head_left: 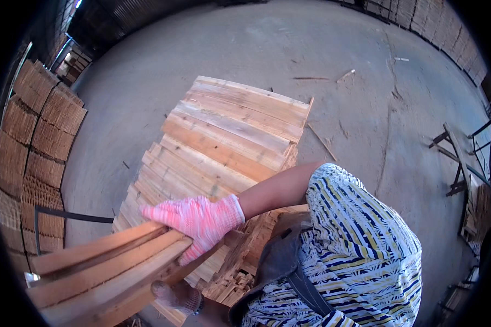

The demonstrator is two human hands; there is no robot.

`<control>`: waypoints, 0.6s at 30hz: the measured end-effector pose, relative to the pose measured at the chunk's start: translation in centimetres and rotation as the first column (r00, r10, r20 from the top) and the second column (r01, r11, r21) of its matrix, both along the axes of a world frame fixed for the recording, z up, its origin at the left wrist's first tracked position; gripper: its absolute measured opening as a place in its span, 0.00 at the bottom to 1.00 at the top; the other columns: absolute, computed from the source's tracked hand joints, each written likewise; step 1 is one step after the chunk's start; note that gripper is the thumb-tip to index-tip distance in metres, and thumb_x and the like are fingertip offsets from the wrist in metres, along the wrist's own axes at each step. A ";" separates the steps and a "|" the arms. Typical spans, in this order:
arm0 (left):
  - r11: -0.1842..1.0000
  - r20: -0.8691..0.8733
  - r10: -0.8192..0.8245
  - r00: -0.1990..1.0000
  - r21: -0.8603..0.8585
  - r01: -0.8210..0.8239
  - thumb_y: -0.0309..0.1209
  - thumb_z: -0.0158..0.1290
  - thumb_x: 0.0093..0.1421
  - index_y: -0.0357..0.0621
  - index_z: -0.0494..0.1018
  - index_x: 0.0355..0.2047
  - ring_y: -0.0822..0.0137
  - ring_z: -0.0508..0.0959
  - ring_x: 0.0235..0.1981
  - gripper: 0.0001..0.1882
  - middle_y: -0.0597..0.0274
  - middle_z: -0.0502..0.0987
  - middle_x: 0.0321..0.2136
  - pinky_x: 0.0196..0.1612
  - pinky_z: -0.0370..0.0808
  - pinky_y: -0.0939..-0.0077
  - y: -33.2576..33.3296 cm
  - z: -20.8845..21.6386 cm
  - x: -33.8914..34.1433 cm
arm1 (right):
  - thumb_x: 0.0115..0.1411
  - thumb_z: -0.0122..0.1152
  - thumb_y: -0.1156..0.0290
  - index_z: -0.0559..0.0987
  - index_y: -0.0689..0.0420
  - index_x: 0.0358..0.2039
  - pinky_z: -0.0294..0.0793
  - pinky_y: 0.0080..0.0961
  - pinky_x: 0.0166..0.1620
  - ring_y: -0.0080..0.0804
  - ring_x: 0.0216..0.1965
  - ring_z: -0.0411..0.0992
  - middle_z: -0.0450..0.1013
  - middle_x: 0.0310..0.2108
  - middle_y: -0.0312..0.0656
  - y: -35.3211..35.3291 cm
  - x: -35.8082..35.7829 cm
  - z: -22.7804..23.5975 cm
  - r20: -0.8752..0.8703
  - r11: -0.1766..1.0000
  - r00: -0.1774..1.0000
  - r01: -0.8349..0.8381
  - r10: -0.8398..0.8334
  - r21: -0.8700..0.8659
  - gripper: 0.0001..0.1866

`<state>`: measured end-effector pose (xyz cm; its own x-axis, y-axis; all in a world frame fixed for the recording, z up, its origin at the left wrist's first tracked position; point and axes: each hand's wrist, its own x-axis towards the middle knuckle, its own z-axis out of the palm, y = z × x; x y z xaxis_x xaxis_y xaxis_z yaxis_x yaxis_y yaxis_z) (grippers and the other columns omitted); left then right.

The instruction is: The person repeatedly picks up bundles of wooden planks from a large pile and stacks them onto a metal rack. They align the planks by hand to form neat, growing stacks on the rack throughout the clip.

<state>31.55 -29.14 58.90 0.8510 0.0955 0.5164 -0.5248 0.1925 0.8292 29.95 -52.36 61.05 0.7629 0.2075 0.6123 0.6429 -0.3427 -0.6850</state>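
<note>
A bundle of several long wooden boards [106, 261] reaches out to the lower left. My right hand [199, 220], in a pink and white knit glove, is closed over the top of the bundle near its end. Lower down, my left hand [175, 297] is in shadow and grips the same boards from the near side; its fingers are partly hidden. Under and beyond my right arm lies a broad stack of planks [218, 144], laid side by side with uneven ends.
Tall stacks of boards [43, 141] line the left side, near a dark metal bar [79, 215]. Loose wood strips [322, 141] lie on the concrete floor [245, 38]. A wooden trestle [455, 155] stands at the right. More stacked boards [442, 24] run along the far right wall.
</note>
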 end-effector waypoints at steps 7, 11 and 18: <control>0.984 -0.008 -0.138 0.990 0.112 0.138 0.40 0.58 0.64 0.34 0.70 0.49 0.55 0.79 0.38 0.23 0.51 0.76 0.42 0.43 0.82 0.62 -0.7 2.7 6.1 | 0.50 0.72 0.42 0.44 0.66 0.71 0.72 0.42 0.57 0.59 0.56 0.70 0.68 0.56 0.63 -0.9 2.5 0.7 -0.075 0.979 0.994 0.094 -0.082 0.182 0.64; 0.954 -0.366 -0.286 0.886 -0.192 0.229 0.47 0.57 0.64 0.35 0.71 0.51 0.58 0.80 0.39 0.27 0.52 0.77 0.39 0.42 0.82 0.65 -4.4 5.5 9.4 | 0.51 0.70 0.43 0.50 0.63 0.70 0.79 0.38 0.49 0.49 0.49 0.77 0.73 0.51 0.60 -5.3 3.5 4.0 -0.247 0.965 0.937 0.262 -0.248 0.028 0.58; 0.976 -0.708 -0.152 0.689 0.003 0.218 0.39 0.61 0.63 0.37 0.67 0.54 0.62 0.80 0.26 0.26 0.56 0.78 0.37 0.30 0.82 0.67 -5.9 4.8 11.3 | 0.54 0.65 0.45 0.61 0.62 0.63 0.77 0.40 0.51 0.48 0.47 0.78 0.78 0.44 0.56 -17.6 1.4 4.0 -0.546 0.712 0.482 0.289 -0.686 -0.640 0.45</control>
